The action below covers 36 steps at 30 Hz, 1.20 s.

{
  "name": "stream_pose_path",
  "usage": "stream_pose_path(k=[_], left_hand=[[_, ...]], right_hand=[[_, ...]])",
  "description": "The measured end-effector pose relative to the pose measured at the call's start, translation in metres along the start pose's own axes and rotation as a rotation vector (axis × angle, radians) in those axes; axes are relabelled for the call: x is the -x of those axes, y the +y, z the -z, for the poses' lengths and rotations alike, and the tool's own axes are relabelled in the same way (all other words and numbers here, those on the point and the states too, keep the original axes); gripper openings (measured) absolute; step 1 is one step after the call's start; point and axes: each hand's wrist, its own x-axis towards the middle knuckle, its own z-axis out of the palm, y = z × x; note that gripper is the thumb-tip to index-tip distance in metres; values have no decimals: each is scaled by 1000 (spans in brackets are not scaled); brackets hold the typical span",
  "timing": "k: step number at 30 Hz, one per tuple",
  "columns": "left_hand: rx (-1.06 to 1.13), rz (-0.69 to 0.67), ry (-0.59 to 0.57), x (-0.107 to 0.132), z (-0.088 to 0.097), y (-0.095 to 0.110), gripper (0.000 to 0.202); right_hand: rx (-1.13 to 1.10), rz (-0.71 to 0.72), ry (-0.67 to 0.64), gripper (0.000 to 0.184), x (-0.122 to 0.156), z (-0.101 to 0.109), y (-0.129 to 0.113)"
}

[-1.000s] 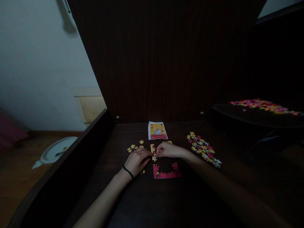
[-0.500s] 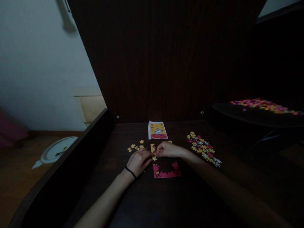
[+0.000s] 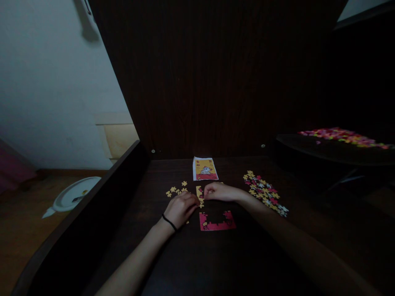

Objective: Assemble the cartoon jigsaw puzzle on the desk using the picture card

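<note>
My left hand (image 3: pixel 180 209), with a black band at the wrist, rests curled on the dark table, fingertips at the lower end of a yellow strip of joined puzzle pieces (image 3: pixel 200 195). My right hand (image 3: pixel 219 191) is closed, its fingers pinched at the strip's upper right side. Just below lies a red assembled bottom section of the puzzle (image 3: pixel 217 222). Behind the hands sits a small reference picture (image 3: pixel 205 168), yellow above and red below.
Loose yellow pieces (image 3: pixel 175 190) lie left of the hands; a larger pile of mixed pieces (image 3: pixel 265 192) lies to the right. A dark side panel (image 3: pixel 101 197) borders the table's left edge. A round dark table with colourful bits (image 3: pixel 342 137) stands at right.
My right hand has shifted slightly up and away from the left hand, uncovering more of the yellow strip. My left hand has stayed put.
</note>
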Motion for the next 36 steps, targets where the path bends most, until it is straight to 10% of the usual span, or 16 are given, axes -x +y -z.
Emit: stream_pose_path(k=[36], left_hand=[[-32, 50, -48, 0, 4, 1, 22]], right_hand=[[163, -23, 93, 17, 7, -7, -14]])
